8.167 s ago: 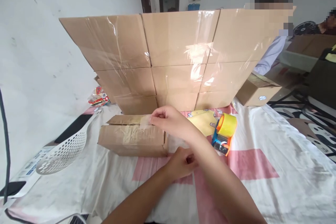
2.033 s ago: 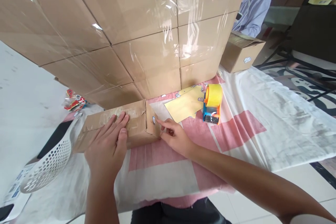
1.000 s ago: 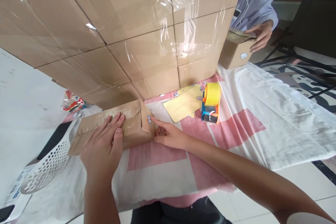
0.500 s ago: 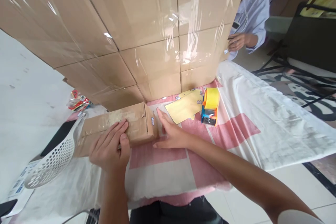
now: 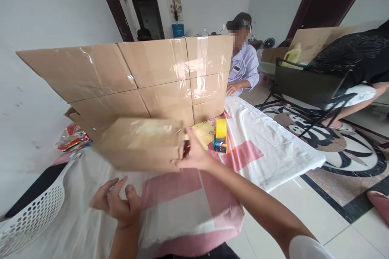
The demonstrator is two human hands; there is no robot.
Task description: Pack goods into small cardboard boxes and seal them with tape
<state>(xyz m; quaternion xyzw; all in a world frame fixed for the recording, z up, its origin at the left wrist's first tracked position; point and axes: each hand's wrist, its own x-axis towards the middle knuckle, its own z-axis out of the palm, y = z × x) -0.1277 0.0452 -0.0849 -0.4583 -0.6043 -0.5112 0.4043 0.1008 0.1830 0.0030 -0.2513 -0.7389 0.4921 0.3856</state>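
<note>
Toward the left edge of the table (image 5: pixel 270 153) lies a white perforated scoop (image 5: pixel 38 212), with red packets (image 5: pixel 72 137) by the far-left corner. Nearer, the left hand (image 5: pixel 117 202) is apart from the box, fingers loosely curled; a small pale bit shows between them, too blurred to tell whether it is gripped. The cardboard box (image 5: pixel 139 143), blurred and seemingly lifted, is over the left part of the table, before a tall cardboard screen (image 5: pixel 161 68). Its top looks closed, with clear tape across it, so I judge that side done; its underside is hidden, and any work left there cannot be told. The right hand (image 5: pixel 197 154) has the box by its right end, thumb and fingers wide around it. Just beyond are yellow sheets (image 5: pixel 202 132) and, beside them, an upright tape dispenser (image 5: pixel 221 135). Past the far-right corner sits a person (image 5: pixel 247 62).
</note>
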